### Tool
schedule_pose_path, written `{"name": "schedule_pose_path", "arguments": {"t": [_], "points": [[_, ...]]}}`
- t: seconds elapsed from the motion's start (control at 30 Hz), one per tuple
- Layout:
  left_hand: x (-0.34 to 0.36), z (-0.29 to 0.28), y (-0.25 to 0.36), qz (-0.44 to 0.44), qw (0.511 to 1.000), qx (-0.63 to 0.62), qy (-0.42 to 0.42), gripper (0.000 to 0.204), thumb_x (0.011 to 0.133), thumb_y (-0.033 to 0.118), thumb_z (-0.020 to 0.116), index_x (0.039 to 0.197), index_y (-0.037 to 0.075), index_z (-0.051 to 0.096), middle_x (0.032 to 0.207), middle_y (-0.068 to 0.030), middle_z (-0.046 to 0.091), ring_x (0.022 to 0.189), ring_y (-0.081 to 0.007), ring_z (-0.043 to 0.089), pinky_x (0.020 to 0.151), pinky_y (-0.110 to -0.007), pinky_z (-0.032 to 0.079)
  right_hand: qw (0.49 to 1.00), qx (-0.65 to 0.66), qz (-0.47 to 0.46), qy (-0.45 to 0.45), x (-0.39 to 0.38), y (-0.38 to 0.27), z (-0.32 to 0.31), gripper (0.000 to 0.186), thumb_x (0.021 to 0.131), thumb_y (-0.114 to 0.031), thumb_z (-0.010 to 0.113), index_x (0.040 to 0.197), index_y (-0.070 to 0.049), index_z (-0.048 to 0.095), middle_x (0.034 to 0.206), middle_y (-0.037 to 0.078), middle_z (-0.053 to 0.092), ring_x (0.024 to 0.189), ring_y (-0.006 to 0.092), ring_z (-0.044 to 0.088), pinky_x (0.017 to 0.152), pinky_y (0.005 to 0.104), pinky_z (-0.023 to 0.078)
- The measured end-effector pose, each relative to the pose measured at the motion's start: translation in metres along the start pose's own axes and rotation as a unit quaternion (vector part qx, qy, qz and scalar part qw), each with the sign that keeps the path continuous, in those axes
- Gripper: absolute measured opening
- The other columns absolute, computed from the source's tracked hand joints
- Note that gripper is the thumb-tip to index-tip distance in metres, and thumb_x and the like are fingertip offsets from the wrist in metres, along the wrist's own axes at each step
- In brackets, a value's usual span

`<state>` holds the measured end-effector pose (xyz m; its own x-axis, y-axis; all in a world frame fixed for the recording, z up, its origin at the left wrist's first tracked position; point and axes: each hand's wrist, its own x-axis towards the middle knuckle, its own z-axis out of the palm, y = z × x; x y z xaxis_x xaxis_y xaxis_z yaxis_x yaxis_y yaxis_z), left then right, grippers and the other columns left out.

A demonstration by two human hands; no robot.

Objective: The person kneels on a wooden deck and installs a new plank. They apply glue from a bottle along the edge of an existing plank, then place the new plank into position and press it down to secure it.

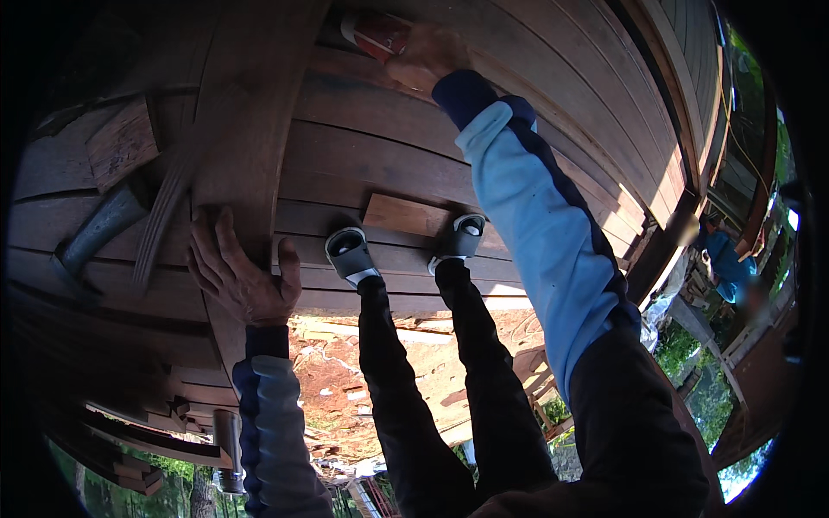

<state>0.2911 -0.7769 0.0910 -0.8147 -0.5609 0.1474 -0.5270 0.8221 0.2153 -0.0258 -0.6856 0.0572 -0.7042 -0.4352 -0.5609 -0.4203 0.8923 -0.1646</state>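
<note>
My left hand [237, 268] rests with fingers spread on a long wooden plank [250, 104]. Left of it lie a narrow grooved strip [164, 216], a dark angled tool [99, 233] and a small wooden block [121, 142]. At the top, my right hand [427, 56] is wrapped round a red object [378, 33] with a pale end, held over or against the boards; its exact kind is unclear. A short wooden piece [406, 214] lies between my sandalled feet [350, 255].
Slatted wooden boards [371, 138] form the deck under me, with dirt ground [319, 371] beyond its sunlit edge. Stacked timber [155, 440] is at lower left. At the right, past a wooden beam [656, 255], another person in teal [725, 259] is among clutter and plants.
</note>
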Motion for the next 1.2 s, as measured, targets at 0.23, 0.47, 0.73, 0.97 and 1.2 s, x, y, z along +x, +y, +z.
{"name": "schedule_pose_path", "arguments": {"t": [0.23, 0.47, 0.73, 0.97, 1.2], "points": [[0.001, 0.000, 0.000, 0.007, 1.000, -0.018, 0.006, 0.073, 0.086, 0.058, 0.044, 0.139, 0.007, 0.040, 0.141, -0.0246, 0.038, 0.132, -0.0404, 0.036, 0.106, -0.057, 0.028, 0.993, -0.046, -0.063, 0.089, 0.011, 0.011, 0.005, 0.037, 0.058, -0.029, 0.070, 0.081, 0.000, 0.072, 0.080, 0.024, 0.068, 0.076, 0.0364, 0.068, 0.071, 0.0412, 0.055], [0.001, 0.001, -0.001, 0.009, 1.000, -0.015, 0.001, 0.073, 0.087, 0.059, 0.042, 0.139, 0.007, 0.040, 0.141, -0.0247, 0.038, 0.131, -0.0406, 0.037, 0.105, -0.057, 0.029, 0.985, 0.032, -0.042, 0.166, -0.001, 0.006, 0.013, 0.027, 0.071, -0.026, 0.065, 0.088, -0.006, 0.072, 0.086, 0.026, 0.067, 0.083, 0.0418, 0.066, 0.074, 0.0494, 0.054], [0.003, -0.003, 0.001, 0.010, 1.000, -0.018, -0.004, 0.072, 0.089, 0.059, 0.040, 0.139, 0.007, 0.040, 0.141, -0.0242, 0.039, 0.131, -0.0408, 0.037, 0.105, -0.057, 0.029, 0.998, 0.036, 0.002, 0.059, 0.007, 0.007, 0.021, 0.032, 0.057, -0.027, 0.070, 0.075, 0.000, 0.071, 0.077, 0.024, 0.068, 0.073, 0.0347, 0.069, 0.068, 0.0398, 0.055], [0.005, -0.003, 0.002, 0.011, 1.000, -0.022, -0.002, 0.072, 0.089, 0.059, 0.040, 0.139, 0.007, 0.040, 0.142, -0.0236, 0.038, 0.130, -0.0419, 0.037, 0.105, -0.057, 0.028, 0.987, 0.107, 0.067, 0.096, 0.003, 0.011, 0.030, 0.030, 0.058, -0.026, 0.070, 0.076, -0.002, 0.071, 0.077, 0.022, 0.068, 0.075, 0.0341, 0.069, 0.068, 0.0392, 0.056], [0.006, -0.003, 0.003, 0.007, 1.000, -0.016, -0.002, 0.071, 0.089, 0.058, 0.039, 0.138, 0.007, 0.040, 0.142, -0.0230, 0.039, 0.130, -0.0411, 0.038, 0.105, -0.056, 0.028, 0.999, 0.035, 0.020, 0.029, -0.004, 0.002, 0.010, 0.038, 0.069, -0.029, 0.065, 0.100, -0.007, 0.070, 0.094, 0.019, 0.069, 0.092, 0.0325, 0.067, 0.080, 0.0394, 0.054]]}}
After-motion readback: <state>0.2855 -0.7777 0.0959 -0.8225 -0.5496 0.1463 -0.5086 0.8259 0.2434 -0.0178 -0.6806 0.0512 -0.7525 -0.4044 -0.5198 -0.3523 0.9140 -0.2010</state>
